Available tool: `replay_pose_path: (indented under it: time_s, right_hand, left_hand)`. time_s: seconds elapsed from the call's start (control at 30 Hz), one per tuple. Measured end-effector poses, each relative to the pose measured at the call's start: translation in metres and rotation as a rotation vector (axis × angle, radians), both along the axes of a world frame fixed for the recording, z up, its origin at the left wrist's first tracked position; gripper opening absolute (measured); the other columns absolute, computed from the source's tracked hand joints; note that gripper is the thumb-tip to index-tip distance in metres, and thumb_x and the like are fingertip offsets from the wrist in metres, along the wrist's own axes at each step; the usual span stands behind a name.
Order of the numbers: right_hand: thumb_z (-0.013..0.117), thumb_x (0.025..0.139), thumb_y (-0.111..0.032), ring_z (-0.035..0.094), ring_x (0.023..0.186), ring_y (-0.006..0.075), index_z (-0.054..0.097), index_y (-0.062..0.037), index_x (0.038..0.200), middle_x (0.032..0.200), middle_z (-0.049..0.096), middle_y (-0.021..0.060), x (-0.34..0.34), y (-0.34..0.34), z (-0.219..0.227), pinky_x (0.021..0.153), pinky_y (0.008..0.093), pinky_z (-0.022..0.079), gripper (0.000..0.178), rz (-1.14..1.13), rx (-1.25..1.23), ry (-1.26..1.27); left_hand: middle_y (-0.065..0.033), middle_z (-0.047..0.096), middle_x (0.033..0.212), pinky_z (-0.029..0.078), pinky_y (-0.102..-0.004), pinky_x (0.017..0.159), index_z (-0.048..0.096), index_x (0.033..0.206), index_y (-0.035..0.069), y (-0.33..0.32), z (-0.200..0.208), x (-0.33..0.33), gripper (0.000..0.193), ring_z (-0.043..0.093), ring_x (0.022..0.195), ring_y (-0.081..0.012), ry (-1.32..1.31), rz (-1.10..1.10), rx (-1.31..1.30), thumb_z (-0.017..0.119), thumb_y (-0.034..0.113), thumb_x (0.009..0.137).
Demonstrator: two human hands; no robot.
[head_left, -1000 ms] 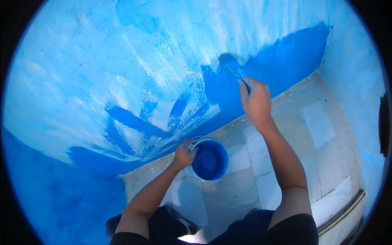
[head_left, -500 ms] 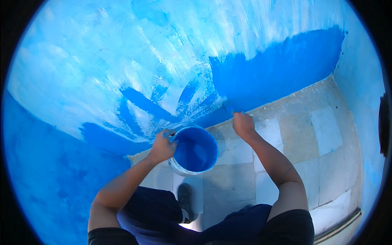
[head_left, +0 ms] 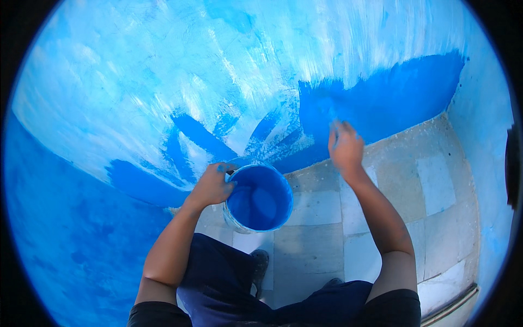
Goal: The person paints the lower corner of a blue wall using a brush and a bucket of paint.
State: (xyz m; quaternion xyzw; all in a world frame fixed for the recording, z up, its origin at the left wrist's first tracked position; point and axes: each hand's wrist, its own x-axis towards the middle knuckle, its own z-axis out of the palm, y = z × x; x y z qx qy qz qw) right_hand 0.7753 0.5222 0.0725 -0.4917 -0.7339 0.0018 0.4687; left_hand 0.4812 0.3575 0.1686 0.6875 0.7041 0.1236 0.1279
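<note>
My left hand (head_left: 214, 185) is closed on the rim of a round bucket (head_left: 231, 219), blue inside and pale with smears outside. Dark blue paint (head_left: 256, 201) lies in it, and the bucket is held above the floor. Blue specks mark the fingers of that hand. My right hand (head_left: 347, 147), closed and a little blurred, grips a paintbrush (head_left: 333, 110) whose blue head blends into the fresh paint. The brush is at the wall (head_left: 163, 65), over a broad dark blue patch (head_left: 392, 95). Left of that patch are loose dark strokes (head_left: 204, 136) on the pale blue surface.
A worn tiled floor (head_left: 310, 245) in grey and white meets the wall along a slanting edge. Another wall (head_left: 65, 218), darker blue, stands at the left, and a light blue wall (head_left: 485, 141) at the right. My shoe (head_left: 260, 270) is below the bucket.
My right hand and the brush have moved up and right, from the wall's lower edge into the dark blue patch. My left hand still holds the bucket, and the view has shifted slightly.
</note>
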Motion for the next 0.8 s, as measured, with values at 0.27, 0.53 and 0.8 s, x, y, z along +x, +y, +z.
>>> replay_pose_path:
  time_s: [0.27,0.53,0.8]
  right_hand:
    - [0.055,0.086,-0.008,0.069,0.083,0.0359,0.061,-0.0107,0.122,0.103,0.066,0.017,-0.01,0.008,-0.118,0.068,0.0451,0.056,0.037,0.269,-0.569,-0.764]
    - [0.056,0.086,-0.007,0.065,0.069,0.0337,0.061,-0.0107,0.119,0.088,0.062,0.0125,-0.017,-0.011,-0.044,0.064,0.0439,0.055,0.033,0.044,-0.084,-0.256]
    - [0.059,0.085,-0.008,0.068,0.076,0.0337,0.063,-0.0059,0.111,0.094,0.066,0.0154,-0.02,0.0,-0.131,0.065,0.0449,0.056,0.026,0.163,-0.36,-0.597]
  left_hand:
    - [-0.0229,0.067,0.104,0.051,-0.043,0.086,0.069,0.108,0.0,0.021,-0.027,-0.008,0.036,0.065,0.097,-0.0368,0.004,-0.088,-0.007,0.068,0.004,0.072]
    - [-0.0239,0.068,0.104,0.052,-0.0432,0.086,0.067,0.115,0.002,0.022,-0.032,-0.01,0.043,0.065,0.099,-0.0365,-0.01,-0.129,-0.051,0.068,0.006,0.072]
    - [-0.0249,0.067,0.108,0.053,-0.0438,0.087,0.066,0.117,0.002,0.028,-0.03,-0.001,0.044,0.065,0.102,-0.0358,-0.021,-0.114,-0.227,0.066,0.007,0.073]
